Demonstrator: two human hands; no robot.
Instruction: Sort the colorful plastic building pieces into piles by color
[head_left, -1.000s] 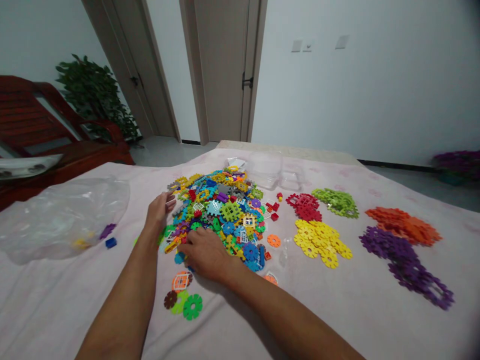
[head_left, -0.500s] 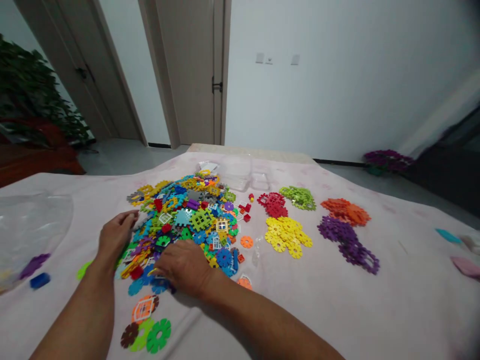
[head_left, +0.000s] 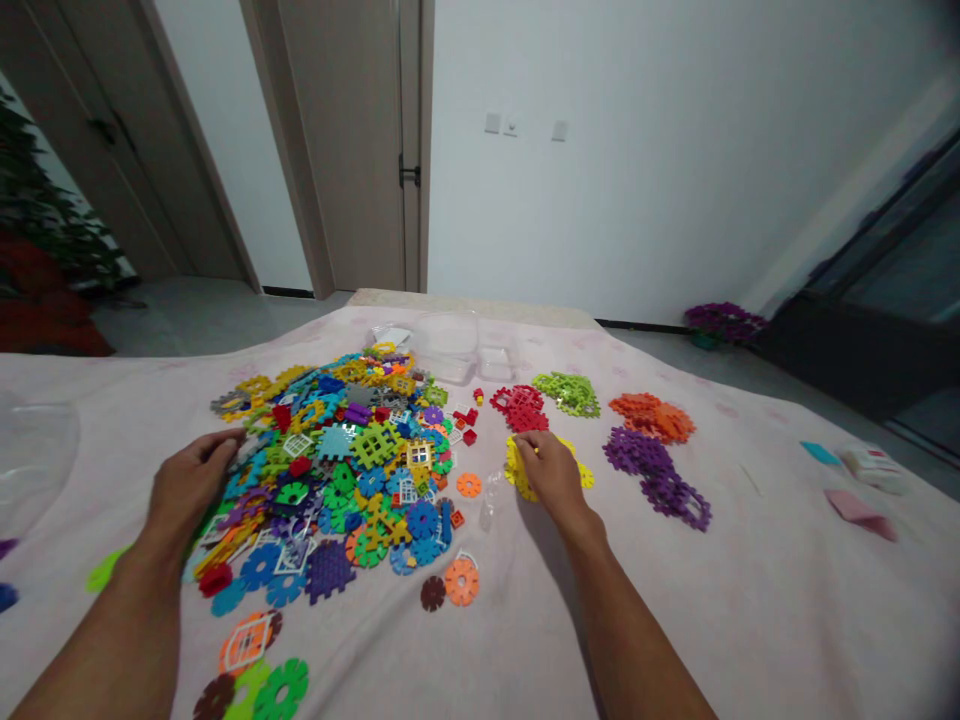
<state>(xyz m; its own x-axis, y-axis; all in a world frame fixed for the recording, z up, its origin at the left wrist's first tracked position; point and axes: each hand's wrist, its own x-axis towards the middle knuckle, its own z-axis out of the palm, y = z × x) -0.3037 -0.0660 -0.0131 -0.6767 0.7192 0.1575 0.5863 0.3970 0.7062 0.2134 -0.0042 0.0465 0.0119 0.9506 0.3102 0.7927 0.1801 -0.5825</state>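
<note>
A large heap of mixed plastic building pieces (head_left: 352, 470) covers the left part of the cloth-covered table. At its left edge rests my left hand (head_left: 191, 480), fingers curled together against the pieces; anything in them is hidden. My right hand (head_left: 551, 470) is over the pile of yellow snowflake discs (head_left: 583, 474), with thumb and fingers pinched at its left side. Whether a disc is between them is hard to tell, since yellow pieces lie right underneath. Close by are a pile of red pieces (head_left: 523, 408) and a crumpled clear wrapper (head_left: 490, 500).
Sorted piles of lime-green (head_left: 568, 393), orange (head_left: 652, 417) and purple pieces (head_left: 656, 475) lie to the right. Clear plastic containers (head_left: 454, 345) stand behind the heap. Loose discs (head_left: 281, 688) lie at the front left. A pink item (head_left: 861, 513) is at far right.
My right hand has moved right from the heap's front edge to the yellow pile, uncovering a dark purple square piece. My left hand stays by the heap. The view has shifted right.
</note>
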